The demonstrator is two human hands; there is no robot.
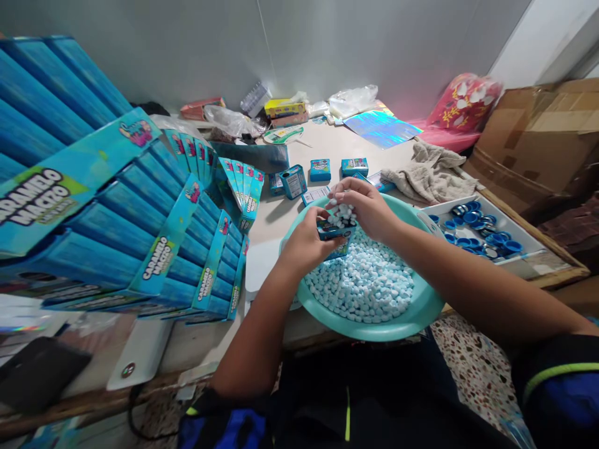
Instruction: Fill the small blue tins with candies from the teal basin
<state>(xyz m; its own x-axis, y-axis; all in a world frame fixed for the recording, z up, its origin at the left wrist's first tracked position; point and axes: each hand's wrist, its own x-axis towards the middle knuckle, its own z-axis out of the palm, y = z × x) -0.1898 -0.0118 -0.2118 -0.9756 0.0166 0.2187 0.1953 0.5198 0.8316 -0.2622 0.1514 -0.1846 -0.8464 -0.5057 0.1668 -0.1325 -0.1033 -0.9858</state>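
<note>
My left hand (311, 240) is closed around a small blue candy box (337, 233), held above the turquoise basin (360, 330). Pale blue and white candies (344, 215) heap up at the box's opening. Over that heap, my right hand (362, 206) curls its fingers around some of the candies, touching the pile. Many more loose candies (365, 280) fill the lower part of the basin. Several similar small blue boxes, one of them upright (294, 182), stand or lie just beyond the basin's far rim. The inside of the held box is mostly hidden by candies and fingers.
Tall stacks of blue display cartons (154, 249) crowd the left side. At right, a white tray (496, 255) holds blue caps (472, 218), with a grey cloth (433, 171) behind it. Cardboard boxes (538, 143) stand farther right. A holographic sheet (384, 128) lies near the wall.
</note>
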